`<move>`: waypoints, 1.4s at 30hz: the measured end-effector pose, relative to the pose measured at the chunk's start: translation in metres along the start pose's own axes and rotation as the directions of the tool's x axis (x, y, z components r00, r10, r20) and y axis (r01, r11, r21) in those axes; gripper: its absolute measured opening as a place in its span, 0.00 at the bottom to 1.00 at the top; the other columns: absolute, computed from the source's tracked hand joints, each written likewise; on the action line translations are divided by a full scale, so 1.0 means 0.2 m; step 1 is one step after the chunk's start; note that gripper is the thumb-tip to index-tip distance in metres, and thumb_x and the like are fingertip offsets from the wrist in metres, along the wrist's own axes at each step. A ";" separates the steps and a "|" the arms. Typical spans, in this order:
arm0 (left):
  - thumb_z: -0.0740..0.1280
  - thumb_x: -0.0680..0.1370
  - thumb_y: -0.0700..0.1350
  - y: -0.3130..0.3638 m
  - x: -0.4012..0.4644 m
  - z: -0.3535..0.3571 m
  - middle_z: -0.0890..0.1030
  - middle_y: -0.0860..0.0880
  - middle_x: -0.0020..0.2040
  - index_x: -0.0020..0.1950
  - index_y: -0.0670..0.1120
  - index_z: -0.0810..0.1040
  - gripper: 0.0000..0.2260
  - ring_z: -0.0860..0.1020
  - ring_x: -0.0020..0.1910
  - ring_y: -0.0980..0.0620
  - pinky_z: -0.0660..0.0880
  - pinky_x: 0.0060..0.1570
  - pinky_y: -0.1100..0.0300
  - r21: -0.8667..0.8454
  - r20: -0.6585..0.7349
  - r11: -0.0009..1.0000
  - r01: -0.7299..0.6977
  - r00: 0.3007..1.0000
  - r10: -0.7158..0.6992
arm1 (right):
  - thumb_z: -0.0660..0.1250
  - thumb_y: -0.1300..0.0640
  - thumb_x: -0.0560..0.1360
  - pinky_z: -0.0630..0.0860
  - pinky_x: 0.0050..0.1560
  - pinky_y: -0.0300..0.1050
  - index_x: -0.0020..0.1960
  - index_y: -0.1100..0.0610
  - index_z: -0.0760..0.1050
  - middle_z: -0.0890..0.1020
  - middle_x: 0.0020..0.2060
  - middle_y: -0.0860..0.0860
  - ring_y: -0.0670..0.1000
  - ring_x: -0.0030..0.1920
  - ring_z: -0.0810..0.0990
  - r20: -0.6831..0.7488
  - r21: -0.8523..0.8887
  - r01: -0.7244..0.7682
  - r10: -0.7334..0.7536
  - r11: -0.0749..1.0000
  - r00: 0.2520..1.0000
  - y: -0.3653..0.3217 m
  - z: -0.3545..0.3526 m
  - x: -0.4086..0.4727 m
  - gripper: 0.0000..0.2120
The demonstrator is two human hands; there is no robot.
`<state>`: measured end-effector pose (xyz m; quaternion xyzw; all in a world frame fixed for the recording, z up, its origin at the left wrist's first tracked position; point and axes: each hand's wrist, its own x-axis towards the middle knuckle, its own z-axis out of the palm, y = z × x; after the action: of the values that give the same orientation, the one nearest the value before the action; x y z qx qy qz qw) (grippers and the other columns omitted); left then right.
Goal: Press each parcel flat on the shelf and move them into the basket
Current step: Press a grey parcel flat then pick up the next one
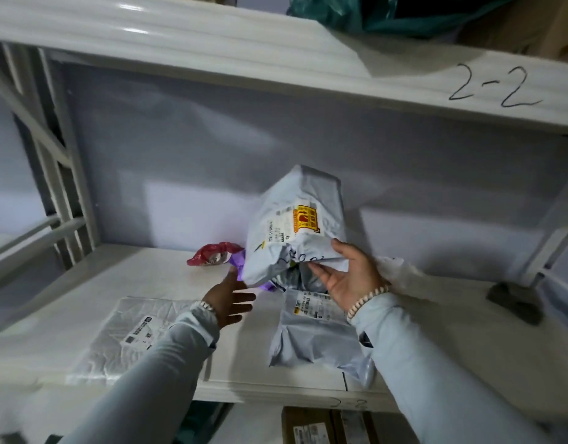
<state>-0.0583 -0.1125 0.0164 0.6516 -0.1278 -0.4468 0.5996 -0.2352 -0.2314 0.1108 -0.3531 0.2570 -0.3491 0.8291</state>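
The right hand [350,277] pinches the lower edge of a grey poly-mailer parcel [295,222], holding it upright above the shelf [84,283]. The left hand [228,299] reaches under it, fingers spread, gripping nothing. Risk: the slick film slips from that one-edge pinch, or the parcel sweeps the red packet [212,254] off. No basket is in view.

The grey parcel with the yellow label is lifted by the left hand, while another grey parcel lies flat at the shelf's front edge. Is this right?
Not quite. In the head view the right hand grips the grey parcel with the yellow label by its lower edge; the left hand is open beside it. The other grey parcel does lie flat at the shelf's front edge.
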 end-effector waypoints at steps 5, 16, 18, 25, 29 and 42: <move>0.54 0.71 0.73 0.00 -0.15 -0.28 0.83 0.41 0.54 0.54 0.48 0.82 0.33 0.80 0.54 0.38 0.74 0.55 0.46 -0.496 0.106 0.868 -0.037 0.989 0.102 | 0.64 0.63 0.76 0.83 0.41 0.50 0.53 0.63 0.75 0.80 0.47 0.61 0.60 0.41 0.82 0.065 -0.087 -0.057 0.063 0.995 0.996 0.28 0.16 -0.07 0.07; 0.72 0.71 0.58 -0.20 -0.27 -1.06 0.83 0.39 0.50 0.52 0.38 0.80 0.24 0.79 0.42 0.44 0.73 0.44 0.57 0.455 -0.421 0.888 0.068 0.895 0.147 | 0.65 0.67 0.74 0.79 0.44 0.55 0.55 0.60 0.73 0.81 0.50 0.59 0.61 0.46 0.81 -0.134 -0.475 -0.224 0.182 0.851 0.974 1.09 0.20 -0.08 0.11; 0.71 0.71 0.58 -0.23 -0.27 -1.11 0.81 0.37 0.55 0.57 0.36 0.78 0.27 0.77 0.46 0.43 0.70 0.46 0.58 0.521 -0.426 0.844 0.128 0.896 0.128 | 0.70 0.61 0.69 0.80 0.44 0.57 0.59 0.62 0.72 0.82 0.50 0.60 0.63 0.47 0.82 -0.201 -0.552 -0.238 0.150 0.799 0.968 1.21 0.20 -0.08 0.19; 0.64 0.66 0.69 -0.24 -0.22 -1.22 0.73 0.40 0.64 0.68 0.47 0.66 0.37 0.73 0.61 0.38 0.71 0.59 0.47 0.770 -0.462 0.581 0.264 0.858 0.223 | 0.63 0.49 0.71 0.68 0.60 0.53 0.67 0.57 0.63 0.69 0.64 0.60 0.62 0.63 0.69 -0.292 -0.955 -0.295 -0.208 0.020 0.933 1.22 0.31 -0.10 0.27; 0.58 0.73 0.64 -0.17 -0.14 -1.17 0.69 0.44 0.69 0.72 0.53 0.60 0.30 0.71 0.63 0.39 0.70 0.60 0.45 0.866 -0.401 0.459 0.196 0.820 0.407 | 0.57 0.47 0.76 0.62 0.70 0.53 0.75 0.50 0.57 0.60 0.74 0.53 0.58 0.71 0.60 0.124 -0.956 0.060 -0.213 -0.288 0.969 1.28 0.42 -0.04 0.28; 0.52 0.75 0.62 -0.28 0.07 -0.89 0.38 0.54 0.78 0.77 0.56 0.43 0.34 0.37 0.77 0.43 0.39 0.63 0.27 0.993 -0.035 -0.096 0.068 0.948 0.315 | 0.54 0.46 0.78 0.33 0.53 0.83 0.75 0.37 0.39 0.39 0.75 0.37 0.63 0.74 0.33 0.124 -0.628 0.214 0.175 -0.748 0.977 1.52 0.59 0.20 0.33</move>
<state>0.0591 0.0102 -0.0601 0.9163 -0.3952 -0.0597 -0.0243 -0.0095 -0.0594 -0.0566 -0.9382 0.3170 0.1350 -0.0321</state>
